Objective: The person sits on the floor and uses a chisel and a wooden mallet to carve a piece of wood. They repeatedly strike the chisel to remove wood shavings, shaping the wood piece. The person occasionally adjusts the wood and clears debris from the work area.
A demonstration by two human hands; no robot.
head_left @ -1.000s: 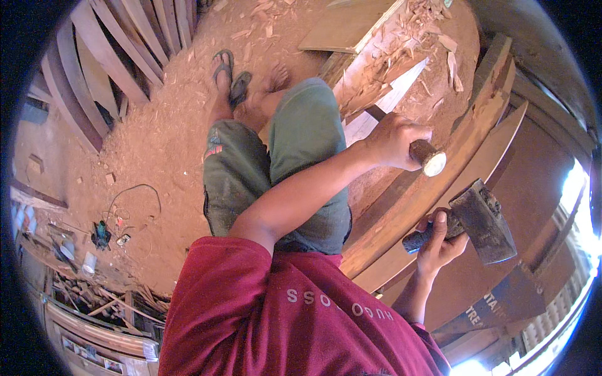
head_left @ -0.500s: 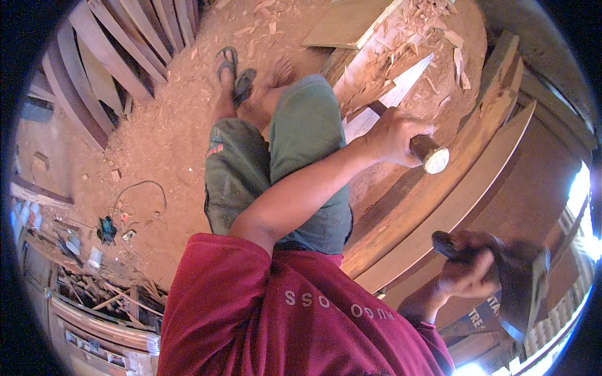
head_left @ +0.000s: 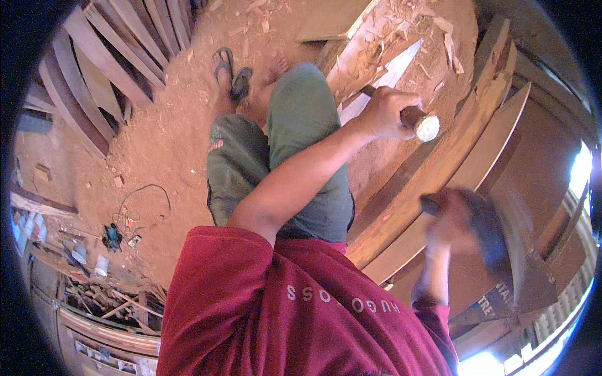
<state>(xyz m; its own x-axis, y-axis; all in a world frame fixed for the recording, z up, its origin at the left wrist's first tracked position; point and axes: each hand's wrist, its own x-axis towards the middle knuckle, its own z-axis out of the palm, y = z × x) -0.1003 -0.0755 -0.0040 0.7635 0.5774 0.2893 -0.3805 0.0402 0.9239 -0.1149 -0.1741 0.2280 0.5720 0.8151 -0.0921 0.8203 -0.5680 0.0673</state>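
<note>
My left hand (head_left: 390, 113) is closed around the brown handle of a chisel (head_left: 412, 116), whose pale, round butt end points toward me. Its dark blade slants down to a chipped timber (head_left: 351, 69) with a pale cut face. Off to the right, my right hand (head_left: 453, 216) grips a dark, short-handled tool (head_left: 488, 235) with a broad head. Motion smears that tool, so its exact kind is hard to make out. It is held raised, apart from the chisel.
A long curved plank (head_left: 467, 160) runs along my right side. My bent legs (head_left: 301, 150) and sandals (head_left: 239, 84) are beside the timber. Shavings cover the reddish floor (head_left: 169, 138). Curved boards (head_left: 103, 53) lie far left; a corded teal tool (head_left: 112, 238) rests nearer.
My right hand has swung the dark tool upward in the picture, toward the chisel's side. My left hand and chisel appear slightly higher and further left, as the whole view shifts a little.
</note>
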